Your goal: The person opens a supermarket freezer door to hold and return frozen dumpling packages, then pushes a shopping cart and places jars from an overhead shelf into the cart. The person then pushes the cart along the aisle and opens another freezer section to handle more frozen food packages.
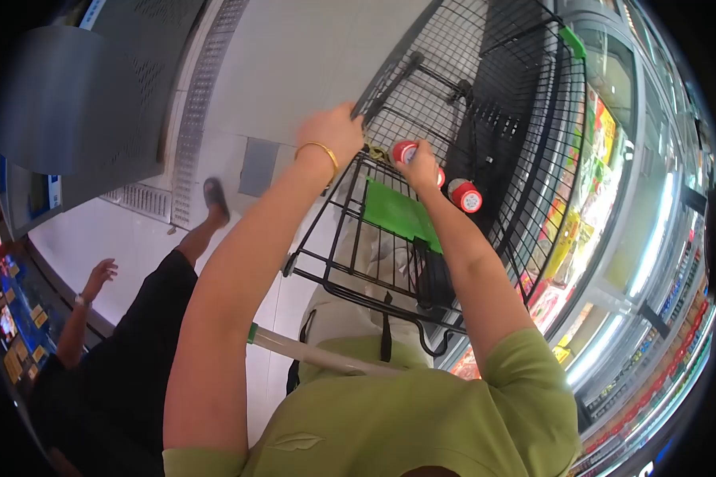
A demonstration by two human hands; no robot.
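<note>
A black wire shopping cart (485,119) with a green seat flap (394,210) stands in front of me. My left hand (332,137), a gold bracelet at its wrist, has its fingers closed at the cart's left rim. Inside the basket, my right hand (419,168) is wrapped round a red can (404,151). Close beside that hand, a second red can (465,195) with a pale end lies in the cart. Another red item shows partly behind my right hand, mostly hidden. The cart's beige handle (318,352) crosses in front of my green shirt.
At the left a person in black clothes (127,350) walks close by, one hand (99,278) hanging free. A grey cabinet (127,95) stands at the upper left. Lit glass-door coolers (612,238) with packaged goods line the right side.
</note>
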